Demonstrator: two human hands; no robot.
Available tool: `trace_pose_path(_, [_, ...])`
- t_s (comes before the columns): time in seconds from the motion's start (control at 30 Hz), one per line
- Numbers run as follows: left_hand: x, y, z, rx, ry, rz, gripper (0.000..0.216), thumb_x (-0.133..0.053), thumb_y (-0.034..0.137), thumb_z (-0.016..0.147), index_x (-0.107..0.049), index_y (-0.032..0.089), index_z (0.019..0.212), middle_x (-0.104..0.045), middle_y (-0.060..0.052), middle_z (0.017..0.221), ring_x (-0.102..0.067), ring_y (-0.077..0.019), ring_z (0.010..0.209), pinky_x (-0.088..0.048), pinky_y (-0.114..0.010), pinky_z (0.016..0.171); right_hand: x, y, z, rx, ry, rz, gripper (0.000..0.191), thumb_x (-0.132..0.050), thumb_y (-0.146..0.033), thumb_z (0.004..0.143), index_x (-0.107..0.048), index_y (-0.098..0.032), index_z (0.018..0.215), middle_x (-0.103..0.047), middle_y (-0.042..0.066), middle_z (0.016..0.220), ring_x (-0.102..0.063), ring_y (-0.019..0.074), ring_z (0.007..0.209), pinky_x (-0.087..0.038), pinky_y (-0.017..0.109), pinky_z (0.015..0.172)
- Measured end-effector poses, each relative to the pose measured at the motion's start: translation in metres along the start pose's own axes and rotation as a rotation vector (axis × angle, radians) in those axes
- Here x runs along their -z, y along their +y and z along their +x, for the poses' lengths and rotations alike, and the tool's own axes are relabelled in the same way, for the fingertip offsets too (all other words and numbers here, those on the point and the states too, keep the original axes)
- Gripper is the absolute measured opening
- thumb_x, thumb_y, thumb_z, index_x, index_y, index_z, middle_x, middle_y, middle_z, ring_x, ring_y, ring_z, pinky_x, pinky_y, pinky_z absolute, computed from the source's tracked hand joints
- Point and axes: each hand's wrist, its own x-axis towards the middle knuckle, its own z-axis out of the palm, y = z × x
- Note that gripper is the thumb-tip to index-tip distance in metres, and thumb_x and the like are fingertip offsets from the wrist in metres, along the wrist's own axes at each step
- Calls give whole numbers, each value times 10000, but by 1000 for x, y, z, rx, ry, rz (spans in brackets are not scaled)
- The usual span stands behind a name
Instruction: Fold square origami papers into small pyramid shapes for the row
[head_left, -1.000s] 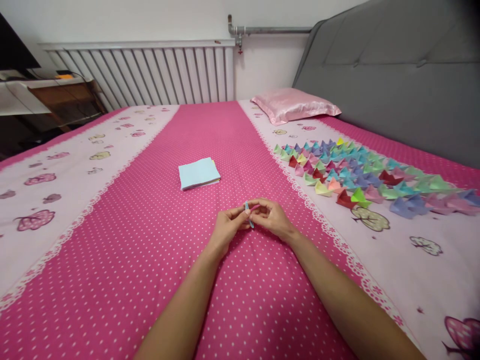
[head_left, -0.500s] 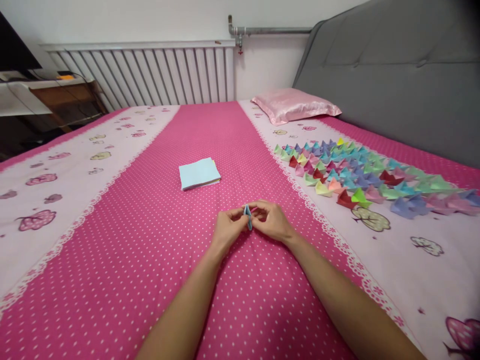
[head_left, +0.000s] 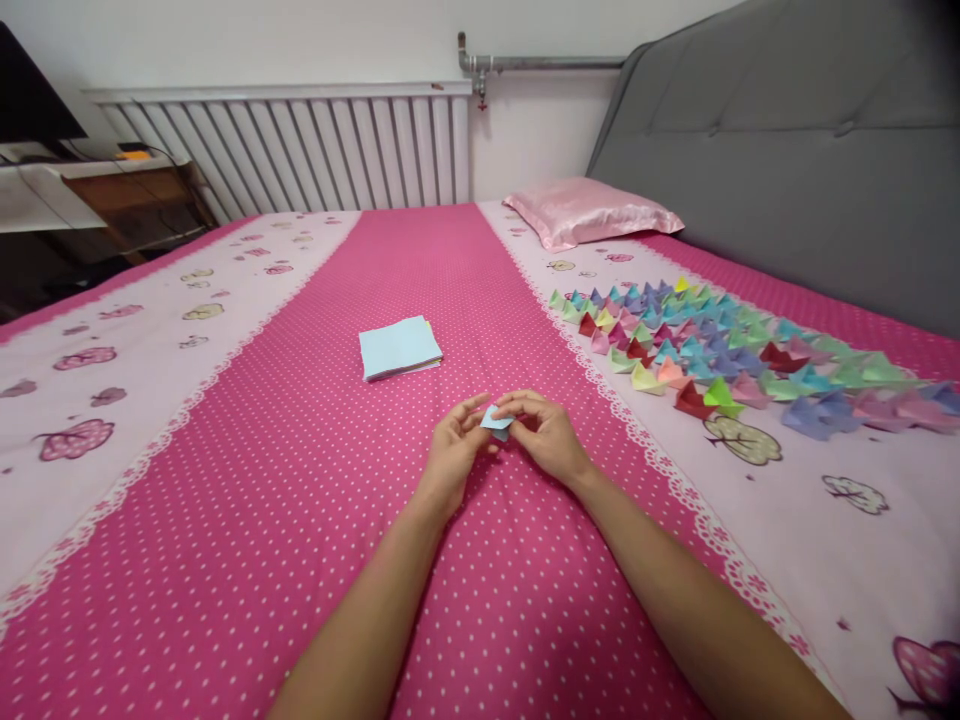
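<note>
A small folded piece of light blue paper (head_left: 495,422) is between my hands, low over the bed. My right hand (head_left: 551,438) is closed on its right side, pinching it between thumb and fingertips. At the paper's left edge, my left hand (head_left: 450,455) has its fingers loosely apart. Its thumb tip is close to the paper or touching it, and a fingertip shows below. Part of the fold is hidden by the right fingers. A stack of paper sheets (head_left: 401,346), light blue on top, lies beyond my hands to the left.
Several rows of colourful folded paper boats (head_left: 694,345) stand on the bed at the right. A pink pillow (head_left: 592,212) lies behind them, against the grey headboard (head_left: 765,150). The bedspread (head_left: 315,480) is pink and dotted. A white radiator (head_left: 300,150) lines the far wall.
The folded paper has turned from upright and narrow to flatter, with a broad face showing. My left fingers have loosened and spread. My right hand keeps its pinch.
</note>
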Motion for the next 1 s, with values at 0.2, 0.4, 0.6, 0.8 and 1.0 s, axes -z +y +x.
trace_pose_path(0.2, [3, 4, -1, -1, 12, -115, 426, -650, 133, 633, -559, 146, 1049, -649, -43, 876, -569, -77, 627, -452, -184, 550, 5, -8, -1, -40, -39, 28, 239, -532, -109, 687, -700, -211, 823, -591, 63, 999, -576, 178, 935, -486, 309, 772])
trace_pose_path(0.4, [4, 1, 1, -11, -40, -114, 592, -764, 173, 562, -533, 164, 1107, -696, -40, 855, -622, -112, 712, -462, -231, 697, 3, -3, -1, -65, -6, 55, 111, -649, -235, 696, -704, -206, 788, -595, 67, 992, -592, 177, 895, -499, 296, 736])
trace_pose_path(0.6, [4, -1, 1, -7, -30, -32, 513, -784, 216, 544, -589, 151, 1015, -707, -30, 757, -617, -108, 649, -448, -235, 685, 0, 3, 0, -199, 82, 304, 344, -749, -302, 602, -619, -195, 903, -614, 9, 774, -592, 136, 706, -494, 273, 669])
trace_pose_path(0.8, [3, -3, 2, -66, 2, 142, 338, -748, 253, 571, -562, 137, 827, -638, 23, 592, -492, -52, 457, -359, -179, 478, 1, 2, -1, -215, -12, 241, 268, -684, -356, 680, -662, -154, 854, -658, 36, 752, -601, 151, 688, -479, 300, 682])
trace_pose_path(1.0, [6, -9, 5, -155, -56, 207, 260, -674, 188, 632, -500, 163, 823, -552, 73, 543, -431, -31, 431, -318, -158, 448, 2, -1, -2, -170, 22, 69, 195, -671, -348, 688, -695, -164, 746, -687, 47, 720, -603, 161, 654, -467, 296, 655])
